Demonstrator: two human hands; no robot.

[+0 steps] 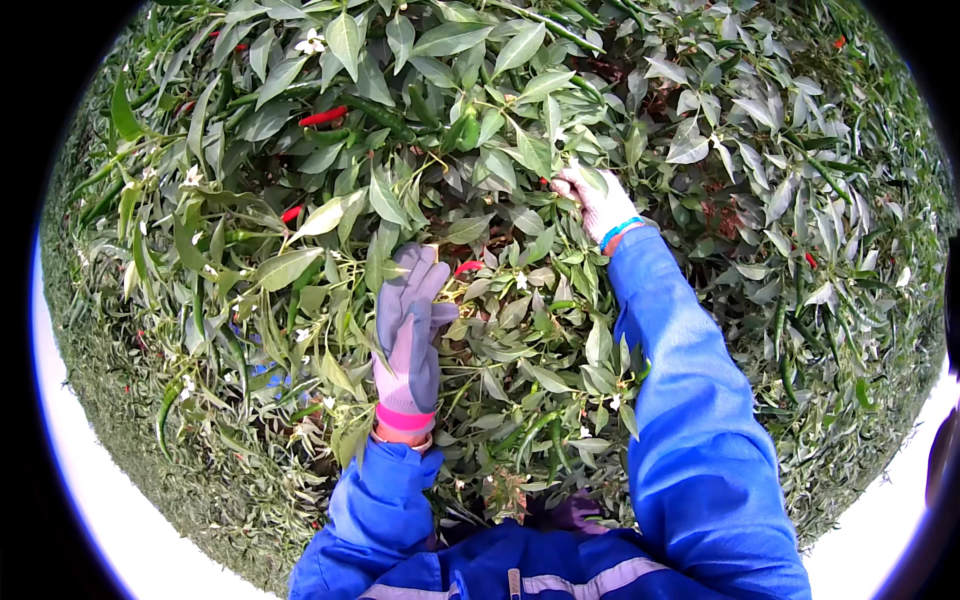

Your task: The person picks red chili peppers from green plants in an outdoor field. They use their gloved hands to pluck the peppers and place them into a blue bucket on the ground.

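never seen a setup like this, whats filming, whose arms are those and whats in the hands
There's no machine here, just a person in blue sleeves. The single picture comes from a wide fisheye camera on their head, looking down, so the view looks round and edges bend.

Instead of a tabletop, you see pepper plants with green and red peppers and small white flowers. The left hand, in a grey and pink glove, is among the leaves with its thumb apart, near a red pepper. The right hand, in a pale glove with a blue cuff, reaches farther in; leaves partly hide its fingers, so I can't tell whether it holds anything.
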